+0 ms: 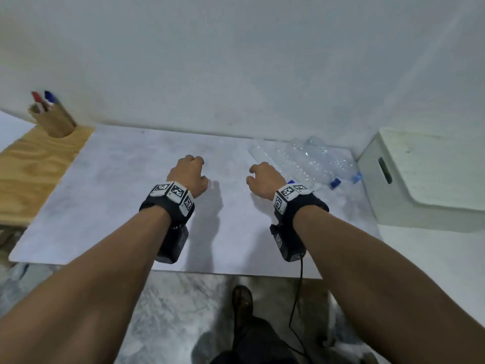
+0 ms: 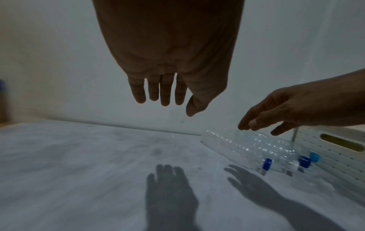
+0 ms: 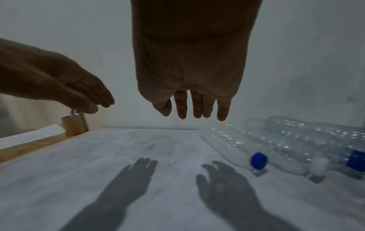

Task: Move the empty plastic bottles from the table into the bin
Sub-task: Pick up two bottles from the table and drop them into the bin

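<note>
Several clear empty plastic bottles (image 1: 304,160) (image 2: 252,148) (image 3: 286,143) lie on their sides in a cluster at the far right of the pale marbled table (image 1: 131,195), caps pointing toward me; some caps are blue, one is white. The white bin (image 1: 425,179) (image 2: 333,150) stands just right of them. My left hand (image 1: 190,172) (image 2: 164,95) hovers over the table's middle, fingers relaxed and hanging, holding nothing. My right hand (image 1: 263,177) (image 3: 195,107) hovers just left of the bottles, also relaxed, apart from them.
A wooden cup (image 1: 53,122) (image 3: 74,125) with red and blue pens stands on a wooden board (image 1: 34,164) at the far left. A white wall runs behind the table. A black cable (image 1: 298,298) hangs from my right wrist over the floor, near my foot.
</note>
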`<state>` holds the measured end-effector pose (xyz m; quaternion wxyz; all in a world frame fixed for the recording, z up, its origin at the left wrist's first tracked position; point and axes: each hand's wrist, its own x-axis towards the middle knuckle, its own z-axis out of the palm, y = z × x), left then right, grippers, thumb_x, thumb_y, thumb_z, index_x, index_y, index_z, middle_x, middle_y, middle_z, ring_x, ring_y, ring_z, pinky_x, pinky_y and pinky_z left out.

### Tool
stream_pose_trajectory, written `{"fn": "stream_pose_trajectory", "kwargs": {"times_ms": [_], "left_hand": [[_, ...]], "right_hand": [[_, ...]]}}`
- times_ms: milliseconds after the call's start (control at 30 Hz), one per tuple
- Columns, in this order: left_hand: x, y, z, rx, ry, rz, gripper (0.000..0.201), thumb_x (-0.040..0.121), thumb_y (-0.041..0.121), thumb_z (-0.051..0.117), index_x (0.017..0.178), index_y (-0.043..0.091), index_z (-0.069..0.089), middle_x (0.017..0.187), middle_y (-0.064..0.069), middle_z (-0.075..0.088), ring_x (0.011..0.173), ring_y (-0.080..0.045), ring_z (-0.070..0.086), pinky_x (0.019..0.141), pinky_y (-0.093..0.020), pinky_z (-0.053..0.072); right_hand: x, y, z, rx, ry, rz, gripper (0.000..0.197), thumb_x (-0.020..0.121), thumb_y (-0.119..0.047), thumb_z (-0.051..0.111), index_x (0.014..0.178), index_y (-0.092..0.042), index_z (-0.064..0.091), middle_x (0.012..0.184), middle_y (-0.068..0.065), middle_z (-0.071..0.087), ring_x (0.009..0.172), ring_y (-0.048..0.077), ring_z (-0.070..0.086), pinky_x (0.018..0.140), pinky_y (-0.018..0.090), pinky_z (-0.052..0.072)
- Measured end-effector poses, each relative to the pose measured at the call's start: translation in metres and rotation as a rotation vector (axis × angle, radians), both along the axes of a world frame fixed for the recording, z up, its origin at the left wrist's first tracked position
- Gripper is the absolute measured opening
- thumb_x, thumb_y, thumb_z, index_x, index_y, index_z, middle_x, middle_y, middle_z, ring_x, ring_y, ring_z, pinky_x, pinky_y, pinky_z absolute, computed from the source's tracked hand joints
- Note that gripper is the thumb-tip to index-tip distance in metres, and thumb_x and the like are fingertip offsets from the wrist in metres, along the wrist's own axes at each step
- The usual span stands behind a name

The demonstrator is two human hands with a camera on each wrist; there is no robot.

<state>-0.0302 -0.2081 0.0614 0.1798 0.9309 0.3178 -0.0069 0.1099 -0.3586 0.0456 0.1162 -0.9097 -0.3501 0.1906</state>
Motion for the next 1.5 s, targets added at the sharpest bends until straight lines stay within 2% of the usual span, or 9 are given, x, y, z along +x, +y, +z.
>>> {"fn": "stream_pose_trajectory", "kwargs": {"times_ms": [233, 333, 533, 700, 833, 1133, 1333, 1400, 1500], "left_hand": [[0.137, -0.025, -0.018, 0.013, 0.072, -0.223, 0.05, 0.087, 0.014, 0.054, 0.136, 0.009, 0.043, 0.14, -0.012, 0.044, 0.134, -0.03, 0.037, 0.103, -0.045, 0.042], [0.181, -0.038, -0.035, 0.039, 0.095, -0.332, 0.055, 0.084, 0.01, 0.056, 0.137, 0.011, 0.042, 0.144, -0.012, 0.041, 0.139, -0.027, 0.03, 0.106, -0.044, 0.039], [0.23, -0.055, -0.066, 0.175, 0.226, -0.565, 0.068, 0.08, 0.01, 0.063, 0.141, 0.017, 0.033, 0.152, -0.01, 0.026, 0.145, -0.028, 0.015, 0.114, -0.043, 0.029], [0.241, -0.051, -0.085, 0.227, 0.321, -0.637, 0.077, 0.079, 0.013, 0.067, 0.143, 0.023, 0.026, 0.155, -0.008, 0.019, 0.148, -0.029, 0.007, 0.119, -0.048, 0.02], [0.24, -0.04, -0.089, 0.24, 0.33, -0.633, 0.079, 0.074, 0.014, 0.071, 0.14, 0.024, 0.029, 0.153, -0.005, 0.023, 0.147, -0.027, 0.01, 0.117, -0.05, 0.022], [0.217, -0.019, -0.088, 0.246, 0.385, -0.61, 0.083, 0.074, 0.009, 0.07, 0.142, 0.024, 0.026, 0.151, -0.005, 0.029, 0.146, -0.026, 0.013, 0.117, -0.048, 0.023], [0.195, -0.006, -0.089, 0.248, 0.442, -0.594, 0.082, 0.072, 0.01, 0.071, 0.14, 0.029, 0.029, 0.142, -0.002, 0.038, 0.139, -0.023, 0.025, 0.113, -0.049, 0.026], [0.187, -0.001, -0.087, 0.24, 0.454, -0.58, 0.079, 0.072, 0.008, 0.07, 0.138, 0.028, 0.032, 0.139, -0.002, 0.042, 0.136, -0.022, 0.031, 0.111, -0.049, 0.028], [0.173, 0.01, -0.083, 0.217, 0.473, -0.542, 0.077, 0.072, 0.009, 0.07, 0.137, 0.028, 0.033, 0.137, -0.002, 0.045, 0.133, -0.022, 0.036, 0.11, -0.049, 0.03]], "right_hand": [[0.116, -0.042, -0.013, 0.001, -0.038, -0.184, 0.042, 0.092, -0.013, 0.046, 0.133, -0.01, 0.051, 0.131, 0.015, 0.049, 0.117, 0.036, 0.053, 0.098, 0.044, 0.046], [0.15, -0.058, -0.022, -0.066, -0.101, -0.122, 0.052, 0.088, -0.001, 0.046, 0.138, -0.014, 0.047, 0.131, 0.015, 0.049, 0.116, 0.036, 0.052, 0.093, 0.047, 0.048], [0.195, -0.066, -0.034, -0.145, -0.151, 0.082, 0.062, 0.087, 0.0, 0.05, 0.144, -0.024, 0.038, 0.142, 0.012, 0.042, 0.123, 0.033, 0.049, 0.093, 0.046, 0.047], [0.205, -0.053, -0.045, -0.132, -0.13, 0.14, 0.055, 0.091, -0.01, 0.051, 0.143, -0.024, 0.038, 0.136, 0.01, 0.046, 0.12, 0.031, 0.051, 0.084, 0.043, 0.049], [0.207, -0.044, -0.051, -0.199, -0.123, 0.253, 0.066, 0.088, -0.001, 0.05, 0.144, -0.031, 0.035, 0.142, 0.011, 0.038, 0.115, 0.035, 0.052, 0.075, 0.04, 0.047], [0.207, -0.02, -0.052, -0.358, -0.122, 0.415, 0.061, 0.087, -0.007, 0.059, 0.138, -0.039, 0.049, 0.156, 0.008, 0.015, 0.114, 0.038, 0.054, 0.092, 0.043, 0.05], [0.198, -0.003, -0.049, -0.48, -0.123, 0.51, 0.081, 0.082, -0.002, 0.063, 0.149, -0.032, 0.028, 0.161, 0.018, -0.014, 0.122, 0.042, 0.047, 0.091, 0.044, 0.049], [0.194, -0.001, -0.051, -0.485, -0.172, 0.562, 0.084, 0.082, 0.001, 0.064, 0.149, -0.032, 0.027, 0.16, 0.02, -0.015, 0.124, 0.042, 0.044, 0.091, 0.046, 0.049], [0.189, 0.0, -0.049, -0.471, -0.38, 0.692, 0.067, 0.087, -0.004, 0.056, 0.145, -0.031, 0.036, 0.162, 0.018, -0.008, 0.137, 0.039, 0.03, 0.099, 0.048, 0.04]]}}
